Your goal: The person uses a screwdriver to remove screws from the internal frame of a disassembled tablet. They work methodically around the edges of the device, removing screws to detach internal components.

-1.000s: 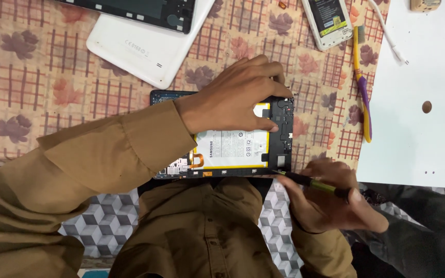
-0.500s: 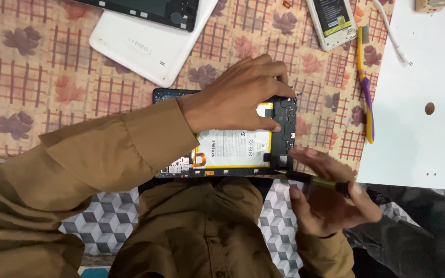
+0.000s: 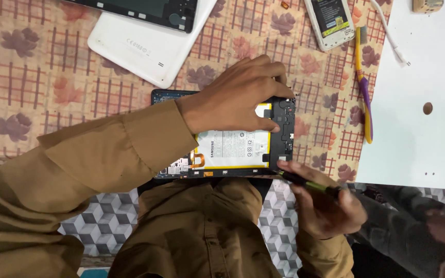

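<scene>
My left hand (image 3: 238, 98) presses flat, fingers spread, on the opened tablet (image 3: 279, 128). My right hand (image 3: 325, 203) grips a screwdriver (image 3: 310, 184) at the tablet's near right corner.

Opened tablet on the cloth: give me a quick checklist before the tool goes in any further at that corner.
1. Left hand pressing the opened tablet flat: ok.
2. Right hand gripping the tool: ok.
3. Tool tip at the tablet's near right corner: ok.
4. Tip seated in a screw or seam: cannot tell.
5. Battery clear of the tip: ok.
6. Tablet fully on the table: not ok, near edge overhangs the lap.
</scene>
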